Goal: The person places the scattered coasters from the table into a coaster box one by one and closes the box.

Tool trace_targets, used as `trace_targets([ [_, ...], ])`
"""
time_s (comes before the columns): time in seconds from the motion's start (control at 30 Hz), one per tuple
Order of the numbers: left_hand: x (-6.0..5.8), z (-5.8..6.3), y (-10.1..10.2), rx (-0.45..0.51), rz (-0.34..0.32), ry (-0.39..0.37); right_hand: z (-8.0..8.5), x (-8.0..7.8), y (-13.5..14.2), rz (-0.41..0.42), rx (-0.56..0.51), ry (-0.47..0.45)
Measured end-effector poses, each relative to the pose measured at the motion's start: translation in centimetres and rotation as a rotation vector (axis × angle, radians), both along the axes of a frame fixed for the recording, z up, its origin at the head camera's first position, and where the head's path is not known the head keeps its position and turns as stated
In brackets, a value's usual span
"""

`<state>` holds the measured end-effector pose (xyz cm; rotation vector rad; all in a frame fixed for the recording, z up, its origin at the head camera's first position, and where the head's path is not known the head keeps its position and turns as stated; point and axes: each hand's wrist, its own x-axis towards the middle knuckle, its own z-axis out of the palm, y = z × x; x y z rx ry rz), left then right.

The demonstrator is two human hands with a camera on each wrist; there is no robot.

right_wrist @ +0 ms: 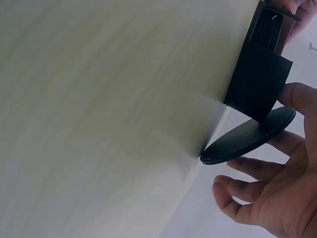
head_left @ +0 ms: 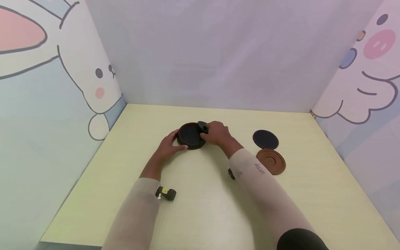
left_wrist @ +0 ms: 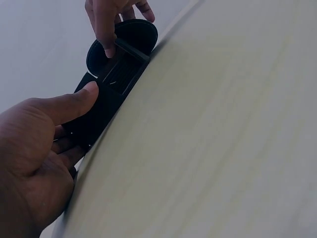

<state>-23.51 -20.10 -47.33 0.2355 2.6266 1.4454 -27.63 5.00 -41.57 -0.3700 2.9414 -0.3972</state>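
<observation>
A round black coaster holder stands on the table; the left wrist view shows its dark side wall and an opening with a ribbed-looking stack inside. My left hand grips the holder from the left, thumb in front and fingers round the far side. With my right hand I pinch a black coaster with a stitched rim at the holder's right side. That coaster is tilted, its low edge close over the table in the right wrist view. Part of it hides behind my right fingers in the head view.
To the right lie a flat black coaster and, just in front of it, a brown round disc with ringed grooves, partly behind my right sleeve. Walls printed with cartoon animals flank the pale table, and a plain wall stands behind.
</observation>
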Motion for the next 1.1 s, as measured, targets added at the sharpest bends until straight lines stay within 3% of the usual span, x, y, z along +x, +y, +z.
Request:
trace_targets([
  [0.47, -0.1, -0.1, -0.2, -0.008, 0.008, -0.008, -0.1, -0.3, 0.7, -0.058, -0.308, -0.083],
  [0.8, 0.0, -0.1, -0.1, -0.002, 0.009, -0.010, 0.4, -0.7, 0.7, -0.079, -0.342, -0.097],
  [1.1, 0.2, 0.0, 0.0, 0.011, 0.011, -0.011, 0.1, -0.2, -0.4, -0.102, -0.314, 0.004],
])
